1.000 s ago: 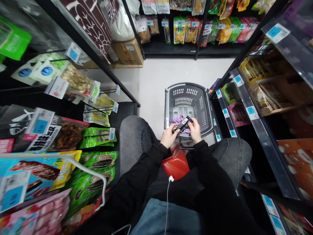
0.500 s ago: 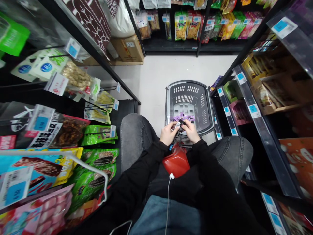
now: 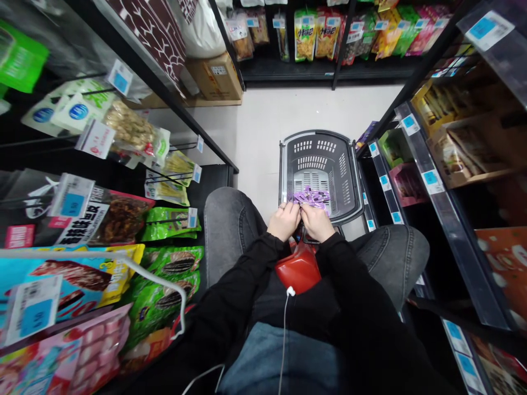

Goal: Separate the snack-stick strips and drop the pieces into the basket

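My left hand [image 3: 285, 221] and my right hand [image 3: 317, 221] meet over the near edge of a grey shopping basket [image 3: 357, 178]. Both have their fingers pinched together, thumbs nearly touching. Whatever lies between the fingertips is hidden by the hands. Just beyond them, several small purple packets [image 3: 312, 196] lie in the near part of the basket. A shiny red pouch [image 3: 300, 269] rests in my lap below the wrists, with a white cable [image 3: 284, 329] plugged in at its near end.
Left of my knees stand shelves with green seed bags [image 3: 164, 296] and hanging snack packs [image 3: 127, 126]. A shelf rack [image 3: 436, 192] rises close on the right. Ahead are a cardboard box [image 3: 218, 79] and another snack shelf [image 3: 288, 71]. A white hook-shaped bar [image 3: 164, 285] juts in at left.
My hands have turned and drawn closer together, knuckles upward. The small dark item with a white label that showed between my fingers is now out of sight. The view has shifted slightly.
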`<state>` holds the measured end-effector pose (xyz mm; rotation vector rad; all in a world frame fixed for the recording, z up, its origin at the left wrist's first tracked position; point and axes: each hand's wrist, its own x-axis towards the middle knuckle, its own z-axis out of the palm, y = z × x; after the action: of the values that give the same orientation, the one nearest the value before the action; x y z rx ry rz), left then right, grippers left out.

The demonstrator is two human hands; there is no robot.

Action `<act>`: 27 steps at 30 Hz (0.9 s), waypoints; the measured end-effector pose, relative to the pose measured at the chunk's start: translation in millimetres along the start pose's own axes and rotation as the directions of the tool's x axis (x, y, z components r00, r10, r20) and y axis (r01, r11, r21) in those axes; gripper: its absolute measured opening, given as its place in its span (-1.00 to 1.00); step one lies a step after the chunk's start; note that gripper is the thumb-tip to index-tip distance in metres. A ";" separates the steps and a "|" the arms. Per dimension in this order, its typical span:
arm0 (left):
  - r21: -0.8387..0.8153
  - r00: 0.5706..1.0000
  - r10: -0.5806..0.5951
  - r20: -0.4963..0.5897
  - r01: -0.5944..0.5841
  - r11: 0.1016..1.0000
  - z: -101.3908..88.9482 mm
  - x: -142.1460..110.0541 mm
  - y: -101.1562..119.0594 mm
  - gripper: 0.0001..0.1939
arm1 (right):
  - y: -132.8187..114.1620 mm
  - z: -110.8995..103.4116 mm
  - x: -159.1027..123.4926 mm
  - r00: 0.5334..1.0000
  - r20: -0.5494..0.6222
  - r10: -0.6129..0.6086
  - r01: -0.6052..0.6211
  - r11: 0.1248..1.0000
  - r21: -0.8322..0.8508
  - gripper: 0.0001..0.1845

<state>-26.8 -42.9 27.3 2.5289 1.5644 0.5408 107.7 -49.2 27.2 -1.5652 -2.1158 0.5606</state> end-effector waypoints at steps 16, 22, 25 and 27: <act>-0.842 0.908 -0.225 0.354 0.414 0.346 10.8 12.1 -12.9 -0.75 | 16.7 -0.2 3.2 0.992 0.036 0.122 -0.123 0.832 0.540 -0.75; -0.840 0.805 -0.482 0.345 0.494 0.224 10.5 11.8 -17.3 -0.74 | 2.7 16.3 -1.2 0.962 -0.001 0.272 -0.218 0.772 0.597 -0.70; -0.859 0.731 -0.582 0.356 0.501 0.103 10.1 12.6 -19.1 -0.71 | 4.4 27.0 -1.6 0.946 0.030 0.322 -0.261 0.704 0.660 -0.61; -0.883 0.685 -0.630 0.366 0.469 -0.003 10.8 13.4 -20.6 -0.70 | 8.0 32.1 -2.0 0.948 0.134 0.289 -0.299 0.659 0.691 -0.69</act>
<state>-34.9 -20.7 14.6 0.7924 1.3812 1.0904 96.0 -50.8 -3.8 -1.4131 -1.3537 1.3163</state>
